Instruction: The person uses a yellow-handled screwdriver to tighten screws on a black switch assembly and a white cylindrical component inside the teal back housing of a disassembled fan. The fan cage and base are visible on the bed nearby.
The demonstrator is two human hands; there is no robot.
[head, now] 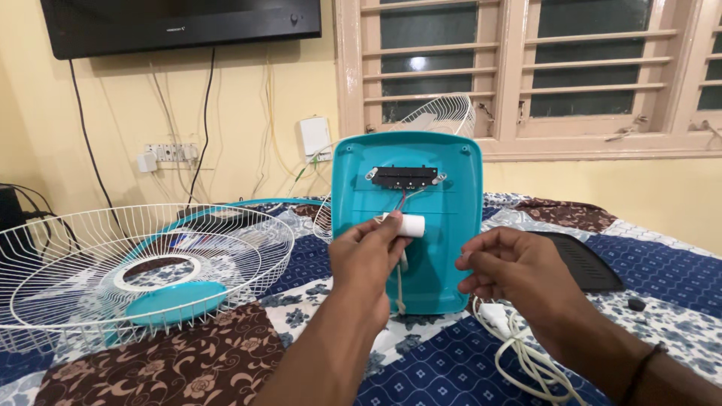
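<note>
Broadly, a bed with a patchwork quilt fills the lower view, and its far edge meets a yellow wall under a barred window. At 9 o'clock a white wire guard lies flat on the quilt with a teal cap at its near rim; a second guard leans behind at 12 o'clock. Open quilt lies at 6 o'clock between the forearms, and at 3 o'clock beyond a dark grille.

Dead centre stands a teal panel, upright, its inner face toward the camera, with a black switch block near its top and thin wires dropping from it. Those wires run to a small white cylinder just in front of the panel's middle.

The left hand is at 7 o'clock of the cylinder, its grip pinching the cylinder's left end between thumb and fingertips. The right hand sits at 4 o'clock of it, near but apart, fingers curled together; whether they pinch a wire I cannot tell. A white cord coils beneath that wrist.
</note>
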